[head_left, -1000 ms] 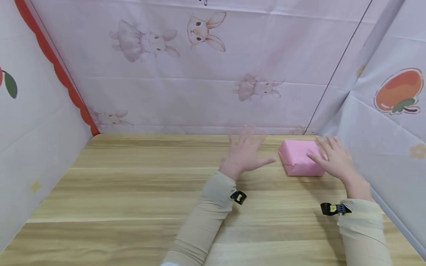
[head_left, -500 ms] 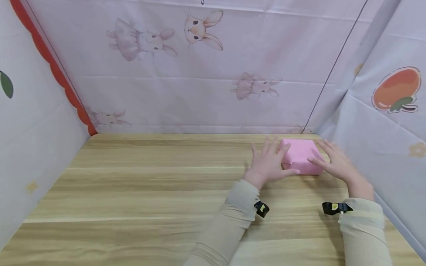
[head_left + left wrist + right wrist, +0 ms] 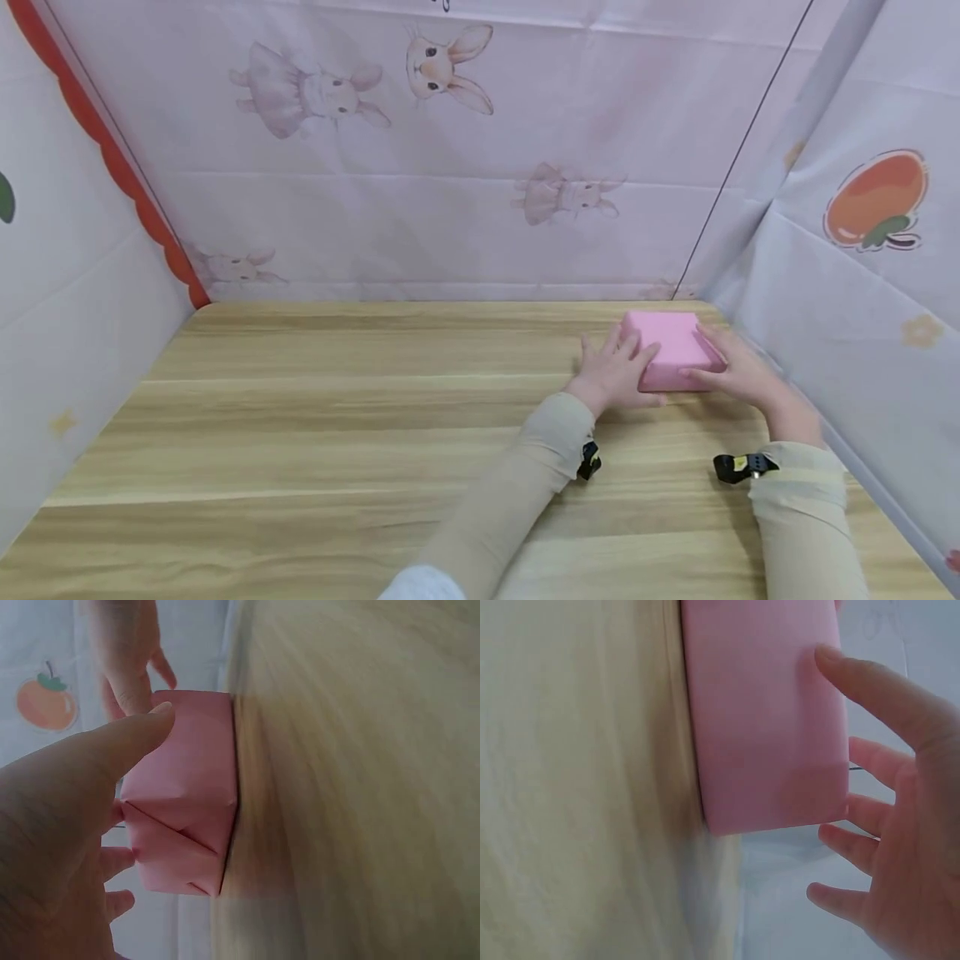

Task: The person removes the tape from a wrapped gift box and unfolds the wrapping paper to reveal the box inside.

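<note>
A box wrapped in pink paper [image 3: 667,333] lies flat on the wooden table at the back right, its folded paper end facing left in the left wrist view. Against that left end my left hand [image 3: 613,375] is spread, fingertips right at the box's edge and thumb in front of it. On the other side, my right hand [image 3: 746,375] reaches around the right end. Its thumb [image 3: 847,667] lies over the front face, while the other fingers are spread near the far corner. Neither hand curls tightly round the box.
The wooden table [image 3: 300,433] meets a rabbit-print cloth backdrop [image 3: 420,225] just behind the box. A white side cloth with fruit prints [image 3: 847,300] rises close beyond the right hand. Another cloth wall [image 3: 90,308] with a red scalloped edge stands on the left.
My left hand has moved right, from bare table to the left end of the box. The right hand has come in closer at the right end. The view has shifted slightly.
</note>
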The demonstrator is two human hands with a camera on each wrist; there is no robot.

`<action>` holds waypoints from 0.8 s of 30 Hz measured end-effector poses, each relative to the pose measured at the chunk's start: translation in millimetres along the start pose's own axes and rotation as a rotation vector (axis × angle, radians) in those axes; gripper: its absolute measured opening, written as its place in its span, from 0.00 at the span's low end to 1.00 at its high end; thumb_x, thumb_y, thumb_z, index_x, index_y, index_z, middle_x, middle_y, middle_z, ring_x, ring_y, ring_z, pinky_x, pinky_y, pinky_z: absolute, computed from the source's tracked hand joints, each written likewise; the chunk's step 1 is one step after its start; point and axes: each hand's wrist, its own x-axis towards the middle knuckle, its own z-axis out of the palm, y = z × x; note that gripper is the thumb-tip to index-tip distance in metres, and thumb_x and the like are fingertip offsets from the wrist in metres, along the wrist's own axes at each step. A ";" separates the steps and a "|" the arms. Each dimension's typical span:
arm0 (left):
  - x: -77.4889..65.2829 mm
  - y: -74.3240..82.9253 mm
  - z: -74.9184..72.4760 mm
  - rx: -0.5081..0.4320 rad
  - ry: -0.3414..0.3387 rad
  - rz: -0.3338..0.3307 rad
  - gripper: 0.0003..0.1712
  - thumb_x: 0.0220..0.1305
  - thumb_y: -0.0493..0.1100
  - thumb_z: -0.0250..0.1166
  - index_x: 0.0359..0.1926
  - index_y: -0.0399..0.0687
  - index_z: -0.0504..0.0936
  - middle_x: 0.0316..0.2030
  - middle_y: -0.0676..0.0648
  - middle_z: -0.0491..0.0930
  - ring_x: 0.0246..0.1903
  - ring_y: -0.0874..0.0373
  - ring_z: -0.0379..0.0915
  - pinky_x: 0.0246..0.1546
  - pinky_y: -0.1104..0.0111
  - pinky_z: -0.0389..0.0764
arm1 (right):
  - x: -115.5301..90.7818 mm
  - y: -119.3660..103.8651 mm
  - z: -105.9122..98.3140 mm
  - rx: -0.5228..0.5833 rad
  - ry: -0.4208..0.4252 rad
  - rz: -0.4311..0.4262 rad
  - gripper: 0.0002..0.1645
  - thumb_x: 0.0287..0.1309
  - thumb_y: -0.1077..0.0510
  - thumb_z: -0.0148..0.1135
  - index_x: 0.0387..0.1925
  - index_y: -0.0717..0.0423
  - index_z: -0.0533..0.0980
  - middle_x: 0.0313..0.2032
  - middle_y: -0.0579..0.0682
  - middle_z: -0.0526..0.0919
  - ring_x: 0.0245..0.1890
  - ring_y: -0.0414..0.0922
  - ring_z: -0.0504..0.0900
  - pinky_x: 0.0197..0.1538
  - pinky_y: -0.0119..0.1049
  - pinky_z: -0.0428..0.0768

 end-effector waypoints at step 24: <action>-16.5 -23.9 -5.1 -0.002 -0.029 0.038 0.52 0.59 0.71 0.59 0.77 0.72 0.42 0.78 0.54 0.43 0.78 0.49 0.36 0.70 0.40 0.55 | 6.0 -27.5 8.7 -0.133 -0.018 -0.052 0.46 0.57 0.47 0.67 0.69 0.67 0.61 0.65 0.75 0.64 0.64 0.73 0.63 0.64 0.68 0.61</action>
